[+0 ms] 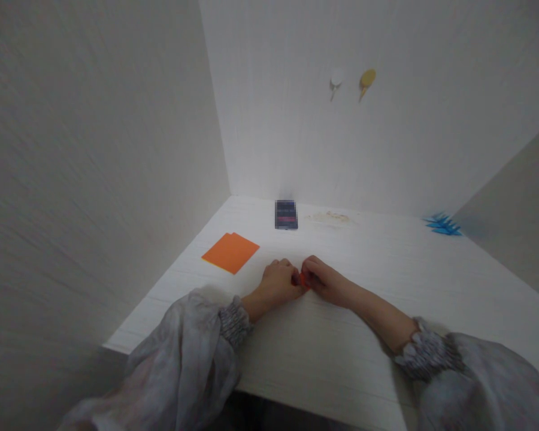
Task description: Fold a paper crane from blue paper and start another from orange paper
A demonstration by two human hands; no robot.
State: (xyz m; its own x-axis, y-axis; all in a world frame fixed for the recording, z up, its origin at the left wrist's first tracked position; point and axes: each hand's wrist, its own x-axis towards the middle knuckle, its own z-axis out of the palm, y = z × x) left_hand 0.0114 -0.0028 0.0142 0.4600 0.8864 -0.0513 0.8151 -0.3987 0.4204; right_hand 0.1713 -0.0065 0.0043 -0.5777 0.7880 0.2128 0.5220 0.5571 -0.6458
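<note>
My left hand [276, 281] and my right hand [324, 279] meet on the white table [341, 353], fingers curled together. Between their fingertips they pinch a small folded orange paper piece [303, 280], mostly hidden by the fingers. A stack of flat orange paper sheets [230, 252] lies on the table to the left of my left hand, a short distance away.
A dark phone [286, 214] lies near the back wall. Several blue folded paper pieces [443, 224] sit at the back right. A brownish smear [332, 217] marks the tabletop. Two hooks, white [336, 79] and yellow [367, 79], are on the wall. Walls close in left and behind.
</note>
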